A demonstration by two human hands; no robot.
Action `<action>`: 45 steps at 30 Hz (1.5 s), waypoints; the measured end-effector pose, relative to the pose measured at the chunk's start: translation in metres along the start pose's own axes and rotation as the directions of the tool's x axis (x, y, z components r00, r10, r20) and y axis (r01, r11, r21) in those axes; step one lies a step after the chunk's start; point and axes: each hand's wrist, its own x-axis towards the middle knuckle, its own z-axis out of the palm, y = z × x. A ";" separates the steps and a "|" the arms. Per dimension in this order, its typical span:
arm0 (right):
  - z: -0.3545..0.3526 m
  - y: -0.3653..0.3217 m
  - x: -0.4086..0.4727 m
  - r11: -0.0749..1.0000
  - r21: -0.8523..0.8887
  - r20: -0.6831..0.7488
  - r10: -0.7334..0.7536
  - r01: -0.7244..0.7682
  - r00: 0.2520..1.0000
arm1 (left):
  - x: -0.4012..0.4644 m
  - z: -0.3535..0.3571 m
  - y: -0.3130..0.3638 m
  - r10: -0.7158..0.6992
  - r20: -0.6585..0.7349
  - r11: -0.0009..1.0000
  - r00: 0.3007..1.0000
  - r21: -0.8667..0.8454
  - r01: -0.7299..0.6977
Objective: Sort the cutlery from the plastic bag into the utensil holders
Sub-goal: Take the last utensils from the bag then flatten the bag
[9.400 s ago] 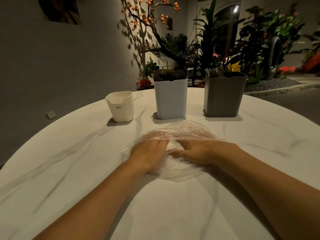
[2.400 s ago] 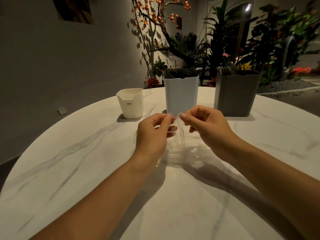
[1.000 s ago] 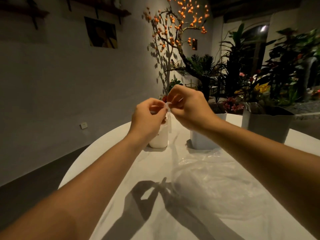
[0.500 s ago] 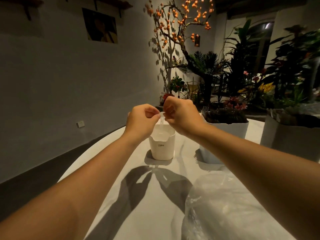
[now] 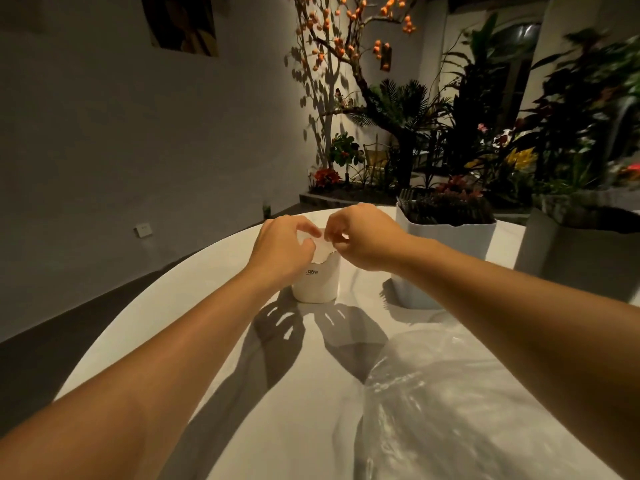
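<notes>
A round white counter (image 5: 284, 420) with faint grey veining fills the lower half of the view, lit from above so that both forearms throw dark shadows across it. Behind it a plain grey wall carries a picture (image 5: 181, 24) high up and a small white wall plate (image 5: 143, 230) low down. To the right the room opens onto a bed of plants, with a bare tree (image 5: 349, 50) hung with orange fruit and dense dark foliage behind.

Three utensil holders stand in a row at the far side of the counter. The small white holder (image 5: 317, 282), printed with dark letters, is on the left; the taller white holder (image 5: 446, 244) stands just to its right, and the grey holder (image 5: 575, 258) is furthest right, partly cut off by the right forearm. Dark utensil tips show above the rim of the taller white holder; what fills the grey one is too blurred to tell.

One clear plastic bag (image 5: 446, 403) lies crumpled on the counter close to the camera, right of centre, well apart from the holders and partly under the right arm.

Both hands meet directly over the mouth of the small white holder. The left hand (image 5: 280, 247) and the right hand (image 5: 363, 237) each have fingers curled, pinching between them a small pale piece of clear cutlery (image 5: 320, 241), its shape too faint to make out. The left hand hides part of the small holder's rim.
</notes>
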 end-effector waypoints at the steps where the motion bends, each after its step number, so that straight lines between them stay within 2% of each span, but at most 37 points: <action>1: -0.007 0.000 -0.009 1.000 0.001 -0.001 0.007 -0.007 1.000 | -0.007 -0.001 0.006 0.023 0.010 1.000 1.000 -0.005 -0.023; 6: -0.035 -0.003 -0.063 0.999 -0.001 -0.021 0.040 -0.040 0.999 | -0.053 -0.006 0.039 0.167 0.068 0.985 0.984 -0.061 -0.163; 11: -0.054 -0.001 -0.122 0.996 0.046 -0.010 0.082 -0.081 0.997 | -0.100 0.011 0.052 0.239 0.221 0.967 0.946 -0.142 -0.211; 16: -0.059 0.020 -0.181 0.993 0.046 0.137 0.100 -0.108 0.986 | -0.148 0.039 0.057 0.322 0.310 0.945 0.895 -0.168 -0.282; 19: -0.047 0.029 -0.210 0.988 0.089 0.254 0.098 -0.124 0.962 | -0.167 0.059 0.056 0.292 0.362 0.956 0.885 -0.128 -0.263; 22: -0.025 0.031 -0.230 0.975 0.181 0.336 0.062 -0.129 0.940 | -0.187 0.075 0.053 0.205 0.430 0.978 0.879 -0.124 -0.167; 24: -0.007 0.035 -0.241 0.972 0.180 0.387 0.073 -0.153 0.919 | -0.196 0.082 0.047 0.195 0.415 0.981 0.889 -0.088 -0.174; 26: 0.009 0.042 -0.252 0.971 0.161 0.372 0.108 -0.179 0.922 | -0.197 0.084 0.042 0.188 0.340 0.982 0.921 -0.048 -0.183; 28: 0.018 0.048 -0.260 0.986 0.101 0.327 0.095 -0.134 0.940 | -0.200 0.083 0.042 0.168 0.293 0.986 0.941 -0.045 -0.162; 31: 0.017 0.052 -0.261 0.995 0.078 0.251 0.047 -0.069 0.967 | -0.204 0.081 0.046 0.151 0.317 0.982 0.936 0.062 -0.179; 33: 0.015 0.054 -0.262 0.999 0.043 0.160 0.025 -0.032 0.987 | -0.207 0.079 0.050 0.167 0.329 0.954 0.929 0.183 -0.236; 36: 0.010 0.056 -0.267 0.986 -0.163 0.072 -0.026 0.038 0.997 | -0.211 0.074 0.052 0.294 0.298 0.871 0.908 0.306 -0.383; 39: 0.010 0.058 -0.270 0.968 -0.246 0.091 -0.031 0.052 0.995 | -0.213 0.071 0.050 0.349 0.305 0.864 0.886 0.262 -0.430; 43: 0.014 0.058 -0.271 0.996 0.044 0.196 0.072 -0.082 0.978 | -0.214 0.073 0.045 0.441 0.323 0.880 0.837 0.029 -0.475; 45: 0.015 0.060 -0.271 0.996 0.054 0.174 0.065 -0.075 0.983 | -0.213 0.078 0.041 0.442 0.308 0.886 0.843 -0.002 -0.464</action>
